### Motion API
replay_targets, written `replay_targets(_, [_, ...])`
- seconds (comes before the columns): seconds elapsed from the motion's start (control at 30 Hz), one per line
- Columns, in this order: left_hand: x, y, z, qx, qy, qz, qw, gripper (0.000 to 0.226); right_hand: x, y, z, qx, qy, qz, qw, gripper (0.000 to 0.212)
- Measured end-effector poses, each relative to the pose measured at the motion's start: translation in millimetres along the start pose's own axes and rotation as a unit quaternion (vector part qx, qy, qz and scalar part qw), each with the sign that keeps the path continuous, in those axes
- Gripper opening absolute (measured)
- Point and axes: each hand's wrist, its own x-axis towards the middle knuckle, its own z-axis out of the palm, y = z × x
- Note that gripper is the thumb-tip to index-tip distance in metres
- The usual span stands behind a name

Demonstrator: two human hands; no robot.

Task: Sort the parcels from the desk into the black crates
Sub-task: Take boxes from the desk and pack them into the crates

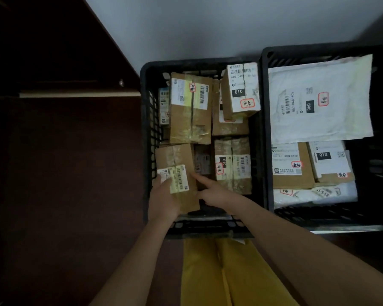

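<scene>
Two black crates stand side by side below me. The left crate (pixel 146 138) holds several taped cardboard parcels with white labels. My left hand (pixel 164 197) lies on the near-left cardboard parcel (pixel 175 157) inside it, fingers over its white label and near edge. My right hand (pixel 212 191) is beside the same parcel, index finger stretched out and touching its right side. The right crate (pixel 266 133) holds a large white mailer (pixel 318 100), two cardboard parcels and more white bags underneath.
A pale wall rises behind the crates. Dark brown floor spreads to the left, with a dark wooden piece of furniture (pixel 53 62) at upper left. Yellow trouser legs (pixel 221 272) show below the left crate's near rim.
</scene>
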Motion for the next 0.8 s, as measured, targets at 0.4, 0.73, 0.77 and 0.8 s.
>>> replay_targets(0.4, [28.6,-16.7,-3.4,0.108,-0.137,0.029,0.984,0.073,9.5,-2.7,-2.3,-0.052,-0.052,-0.022,0.997,0.062])
replay_targets(0.73, [13.3,15.0,-38.8,0.043,-0.087,-0.010,0.995,0.057,-22.6,-14.1,-23.9,-0.121,0.017,-0.067,0.990,0.076])
replay_targets(0.77, [10.3,20.6,-44.3,0.046,-0.074,0.004,0.996,0.053,-29.1,-16.3,-26.8,-0.122,0.025,-0.072,0.989,0.080])
replay_targets(0.8, [7.3,26.7,-49.8,0.053,-0.064,0.018,0.996,0.049,-35.4,-18.4,-29.6,-0.127,0.033,-0.079,0.988,0.084])
